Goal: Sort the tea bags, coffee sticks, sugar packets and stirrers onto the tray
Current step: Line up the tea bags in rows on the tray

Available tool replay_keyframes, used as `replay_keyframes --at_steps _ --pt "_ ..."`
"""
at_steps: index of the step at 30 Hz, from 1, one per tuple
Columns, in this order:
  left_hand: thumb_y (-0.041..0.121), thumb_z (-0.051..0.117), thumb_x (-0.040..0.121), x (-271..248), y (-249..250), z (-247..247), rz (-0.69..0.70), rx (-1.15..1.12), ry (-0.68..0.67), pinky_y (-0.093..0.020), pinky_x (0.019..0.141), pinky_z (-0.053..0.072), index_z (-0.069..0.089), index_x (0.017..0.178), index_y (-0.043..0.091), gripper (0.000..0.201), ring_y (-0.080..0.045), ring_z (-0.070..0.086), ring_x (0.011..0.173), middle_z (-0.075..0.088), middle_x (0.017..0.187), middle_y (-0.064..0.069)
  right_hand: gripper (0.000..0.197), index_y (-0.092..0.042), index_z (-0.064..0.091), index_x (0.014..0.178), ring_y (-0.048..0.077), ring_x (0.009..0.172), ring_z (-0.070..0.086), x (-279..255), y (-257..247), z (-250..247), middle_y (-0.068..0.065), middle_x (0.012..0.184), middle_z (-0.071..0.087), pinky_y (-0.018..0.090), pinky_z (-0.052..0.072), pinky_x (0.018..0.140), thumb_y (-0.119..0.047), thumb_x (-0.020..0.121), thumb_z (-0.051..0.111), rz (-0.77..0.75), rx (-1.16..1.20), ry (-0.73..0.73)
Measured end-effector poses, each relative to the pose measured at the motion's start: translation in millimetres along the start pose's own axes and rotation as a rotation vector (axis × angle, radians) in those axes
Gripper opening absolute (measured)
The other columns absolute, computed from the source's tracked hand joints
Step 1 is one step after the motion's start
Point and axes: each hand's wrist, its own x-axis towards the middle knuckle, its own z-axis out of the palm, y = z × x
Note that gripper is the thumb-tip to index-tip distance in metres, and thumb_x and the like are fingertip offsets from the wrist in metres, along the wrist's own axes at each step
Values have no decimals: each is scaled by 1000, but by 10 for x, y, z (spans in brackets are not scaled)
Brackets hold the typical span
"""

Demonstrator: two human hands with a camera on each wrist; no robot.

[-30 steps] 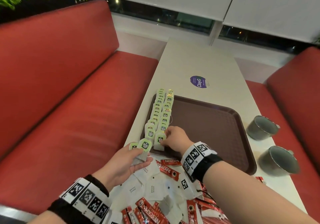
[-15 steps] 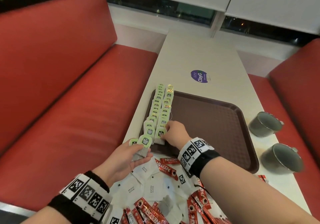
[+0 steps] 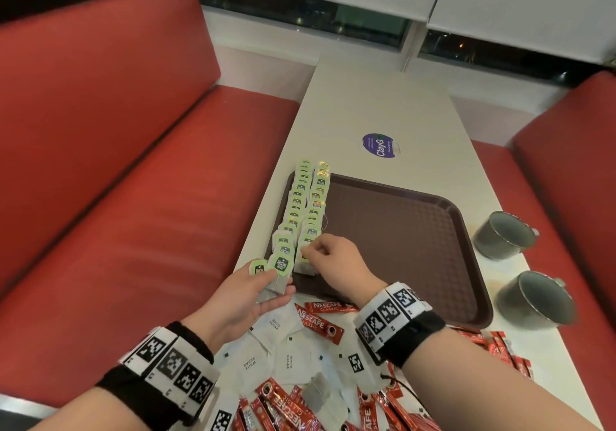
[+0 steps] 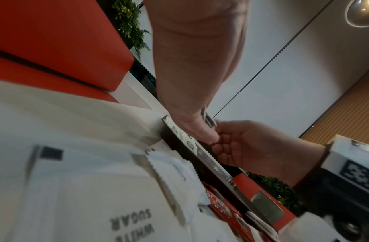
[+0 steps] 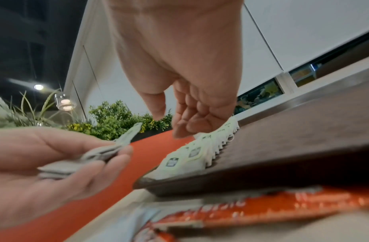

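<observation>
Fingers of the right hand curl down over the nearest tea bag of the right-hand row on the brown tray; whether they pinch it is hidden by the knuckles, and the right wrist view shows the tips close together just above the bags. Beside them, the left hand lies palm up, thumb clamped on a few tea bags whose green tags carry print too small to read. Behind both wrists, on the table, lie packets marked "WHITE SUGAR" and red "NESCAFE CLASSIC" sticks, partly cut off below. Beyond the fingertips sits a purple "ClayG" sticker.
</observation>
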Motion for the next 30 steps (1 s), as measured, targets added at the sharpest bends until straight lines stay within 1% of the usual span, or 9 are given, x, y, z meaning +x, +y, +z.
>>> replay_keyframes --at_steps 2,4,7,12,15,21,24,27,30 --pt "4 45 98 8 7 37 9 4 -22 -33 75 60 55 122 5 25 -29 68 93 66 112 -22 25 -14 67 89 7 64 57 -124 -35 32 0 71 65 19 43 61 -39 87 64 3 160 -110" --pt "3 46 98 19 10 75 19 17 -40 -34 77 59 56 122 5 26 -28 68 91 68 110 -18 17 -14 66 82 6 61 57 -187 -20 73 8 72 69 20 46 62 -31 84 70 8 267 -166" --pt "5 47 97 32 12 125 27 21 -41 -34 77 59 54 123 3 27 -26 67 88 69 104 -16 15 -16 61 72 8 56 56 -182 29 100 8 66 65 17 43 55 -12 85 68 26 372 -134" --pt "5 36 99 16 47 134 24 -46 30 -40 79 58 43 120 3 22 -34 67 95 63 113 -27 12 -12 60 77 8 50 50 -58 115 25 3 63 58 20 40 51 -9 87 66 95 462 -6" --pt "2 31 99 -12 48 107 52 -68 55 -41 79 56 33 126 5 28 -37 66 97 62 112 -30 12 -13 59 77 9 54 53 9 159 -21 5 70 62 23 44 59 -9 87 65 121 312 11" --pt "4 36 100 -18 18 47 34 -31 72 -40 81 56 25 141 6 42 -35 67 98 64 109 -27 25 -17 50 67 16 65 54 137 154 5 5 74 60 27 49 67 -6 86 62 179 34 -104" --pt "7 41 100 -22 19 48 35 11 70 -37 79 57 31 137 5 39 -32 68 96 64 109 -22 26 -17 49 65 19 73 55 176 109 23 2 73 57 32 51 75 -6 86 60 164 -78 -106" --pt "8 44 99 -14 25 46 41 48 67 -34 77 58 38 130 5 31 -29 68 95 64 108 -19 11 -13 61 80 18 82 57 189 85 3 2 86 62 29 48 76 -13 90 56 143 -227 -90" --pt "6 46 98 -9 28 49 48 71 56 -34 80 57 47 116 7 18 -27 68 95 63 109 -20 14 -15 63 101 16 90 56 179 80 -33 1 103 62 25 43 73 -21 92 54 106 -276 0"
